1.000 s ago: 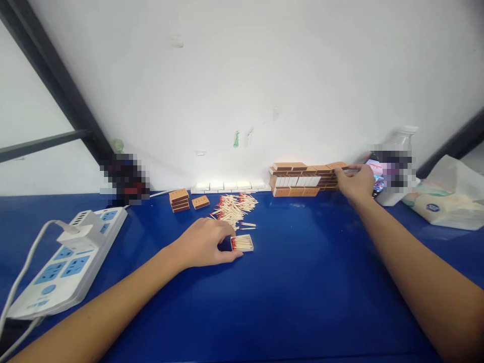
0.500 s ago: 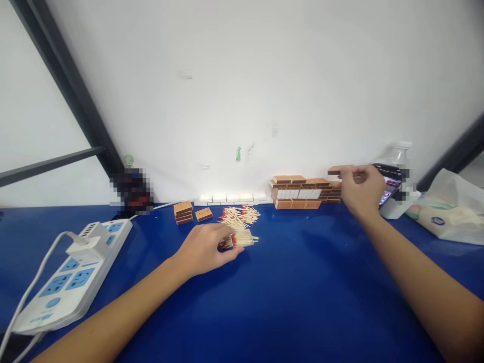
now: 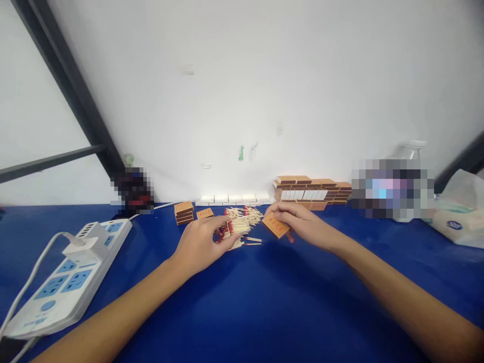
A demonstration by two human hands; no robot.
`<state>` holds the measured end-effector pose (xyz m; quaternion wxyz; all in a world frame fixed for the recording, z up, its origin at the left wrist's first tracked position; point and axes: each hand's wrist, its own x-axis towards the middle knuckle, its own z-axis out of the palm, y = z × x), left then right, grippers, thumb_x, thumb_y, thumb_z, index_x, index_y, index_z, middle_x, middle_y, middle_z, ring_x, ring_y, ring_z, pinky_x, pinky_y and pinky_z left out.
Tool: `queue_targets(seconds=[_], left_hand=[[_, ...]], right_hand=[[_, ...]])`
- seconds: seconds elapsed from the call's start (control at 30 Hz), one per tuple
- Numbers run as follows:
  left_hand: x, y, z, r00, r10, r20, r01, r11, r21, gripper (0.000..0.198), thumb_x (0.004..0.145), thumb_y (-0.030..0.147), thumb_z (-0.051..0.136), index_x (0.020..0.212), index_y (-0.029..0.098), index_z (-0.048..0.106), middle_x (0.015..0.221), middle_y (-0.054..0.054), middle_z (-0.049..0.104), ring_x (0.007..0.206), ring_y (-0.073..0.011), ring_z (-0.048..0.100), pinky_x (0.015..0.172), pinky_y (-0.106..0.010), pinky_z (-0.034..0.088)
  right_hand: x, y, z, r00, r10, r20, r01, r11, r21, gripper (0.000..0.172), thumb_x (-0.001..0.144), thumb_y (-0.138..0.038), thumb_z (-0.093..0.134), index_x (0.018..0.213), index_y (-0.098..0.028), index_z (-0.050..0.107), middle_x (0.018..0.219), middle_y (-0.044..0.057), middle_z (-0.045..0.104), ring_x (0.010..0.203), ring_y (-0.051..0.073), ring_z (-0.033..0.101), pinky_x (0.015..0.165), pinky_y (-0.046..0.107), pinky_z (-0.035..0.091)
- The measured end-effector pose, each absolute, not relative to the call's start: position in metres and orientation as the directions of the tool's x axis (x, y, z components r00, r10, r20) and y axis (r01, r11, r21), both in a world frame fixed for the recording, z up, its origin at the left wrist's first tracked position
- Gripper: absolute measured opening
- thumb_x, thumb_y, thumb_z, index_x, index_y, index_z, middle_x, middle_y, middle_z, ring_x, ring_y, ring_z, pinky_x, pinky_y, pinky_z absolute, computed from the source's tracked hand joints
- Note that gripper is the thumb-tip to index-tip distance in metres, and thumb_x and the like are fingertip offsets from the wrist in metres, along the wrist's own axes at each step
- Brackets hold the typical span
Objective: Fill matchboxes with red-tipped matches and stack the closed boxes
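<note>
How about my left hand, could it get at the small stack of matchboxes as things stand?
Probably yes, though the left hand would first have to set down its tray of matches; the stack of matchboxes sits close by, with nothing visible in between.

Between the forearms [image 3: 124, 305], the blue table [image 3: 257, 312] gives free passage. Farther back, loose matches [image 3: 254, 215] and stacked matchboxes [image 3: 338, 194] obstruct; a power strip [image 3: 56, 302] blocks the left.

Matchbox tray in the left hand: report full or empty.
Filled: red-headed matches lie side by side in the tray, hiding its floor.
</note>
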<state>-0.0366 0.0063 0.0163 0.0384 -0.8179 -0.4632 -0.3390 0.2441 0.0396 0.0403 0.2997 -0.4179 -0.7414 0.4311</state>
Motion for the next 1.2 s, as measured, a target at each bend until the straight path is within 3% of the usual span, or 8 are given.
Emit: queue_targets(seconds=[0.1, 0.2, 0.37, 0.47, 0.57, 0.77, 1.0, 1.2], left_hand=[[-0.036, 0.006, 0.013, 0.394, 0.721, 0.57, 0.763, -0.602, 0.234, 0.039, 0.093, 0.052, 0.067, 0.114, 0.02, 0.075, 0.079, -0.002, 0.075, 0.066, -0.0168, 0.067, 0.064, -0.029, 0.051], [-0.036, 0.005, 0.012, 0.427, 0.71, 0.56, 0.738, -0.632, 0.237, 0.037, 0.093, 0.048, 0.068, 0.115, 0.02, 0.074, 0.087, -0.003, 0.076, 0.067, -0.0164, 0.066, 0.065, -0.03, 0.051], [-0.036, 0.005, 0.013, 0.443, 0.723, 0.529, 0.737, -0.63, 0.244, 0.037, 0.093, 0.048, 0.068, 0.116, 0.02, 0.074, 0.081, -0.002, 0.073, 0.067, -0.0164, 0.065, 0.064, -0.029, 0.05], [-0.037, 0.006, 0.013, 0.456, 0.733, 0.505, 0.739, -0.628, 0.245, 0.036, 0.094, 0.049, 0.067, 0.113, 0.02, 0.074, 0.079, -0.001, 0.072, 0.067, -0.0156, 0.064, 0.065, -0.029, 0.049], [-0.037, 0.006, 0.013, 0.463, 0.75, 0.472, 0.739, -0.621, 0.262, 0.036, 0.093, 0.05, 0.067, 0.114, 0.021, 0.075, 0.078, -0.001, 0.071, 0.065, -0.0145, 0.062, 0.063, -0.028, 0.048], [-0.036, 0.005, 0.014, 0.453, 0.768, 0.452, 0.731, -0.61, 0.304, 0.039, 0.091, 0.051, 0.07, 0.115, 0.021, 0.076, 0.079, 0.0, 0.073, 0.062, -0.0137, 0.062, 0.059, -0.027, 0.046], [-0.037, 0.004, 0.013, 0.466, 0.759, 0.454, 0.719, -0.624, 0.306, 0.039, 0.09, 0.051, 0.072, 0.116, 0.022, 0.077, 0.08, 0.0, 0.075, 0.063, -0.0146, 0.065, 0.06, -0.028, 0.047], [-0.036, 0.005, 0.012, 0.477, 0.742, 0.471, 0.724, -0.636, 0.268, 0.037, 0.091, 0.051, 0.07, 0.112, 0.022, 0.077, 0.074, 0.0, 0.072, 0.064, -0.0158, 0.066, 0.063, -0.029, 0.049]], right_hand=[[0.254, 0.04, 0.045, -0.611, 0.789, -0.068, 0.528, 0.343, -0.777, 0.038, 0.099, -0.051, 0.051, 0.118, -0.021, 0.066, 0.083, 0.002, 0.06, 0.066, 0.014, 0.055, 0.055, 0.026, 0.046], [0.259, 0.038, 0.048, -0.616, 0.783, -0.088, 0.624, 0.417, -0.661, 0.048, 0.096, -0.057, 0.057, 0.126, -0.021, 0.063, 0.089, 0.004, 0.065, 0.076, 0.017, 0.059, 0.067, 0.03, 0.048], [0.27, 0.038, 0.045, -0.576, 0.81, -0.112, 0.729, 0.447, -0.518, 0.068, 0.075, -0.061, 0.079, 0.128, -0.022, 0.061, 0.111, 0.008, 0.067, 0.089, 0.022, 0.063, 0.074, 0.034, 0.051], [0.272, 0.039, 0.042, -0.57, 0.813, -0.121, 0.76, 0.467, -0.452, 0.047, 0.074, -0.05, 0.081, 0.109, -0.021, 0.067, 0.103, 0.007, 0.067, 0.087, 0.022, 0.063, 0.071, 0.033, 0.049], [0.268, 0.039, 0.042, -0.593, 0.804, -0.042, 0.726, 0.511, -0.46, 0.032, 0.079, -0.043, 0.077, 0.099, -0.021, 0.068, 0.096, 0.005, 0.067, 0.085, 0.02, 0.063, 0.072, 0.032, 0.049], [0.256, 0.035, 0.048, -0.6, 0.791, 0.119, 0.617, 0.552, -0.56, 0.035, 0.081, -0.044, 0.077, 0.105, -0.02, 0.067, 0.088, 0.002, 0.067, 0.078, 0.017, 0.061, 0.069, 0.03, 0.049], [0.252, 0.033, 0.046, -0.594, 0.793, 0.137, 0.619, 0.559, -0.552, 0.026, 0.079, -0.032, 0.076, 0.1, -0.02, 0.065, 0.081, 0.0, 0.065, 0.073, 0.015, 0.061, 0.065, 0.028, 0.047], [0.25, 0.03, 0.043, -0.597, 0.789, 0.147, 0.638, 0.577, -0.509, 0.025, 0.079, -0.034, 0.075, 0.098, -0.021, 0.066, 0.08, -0.001, 0.066, 0.071, 0.015, 0.06, 0.063, 0.028, 0.046]])
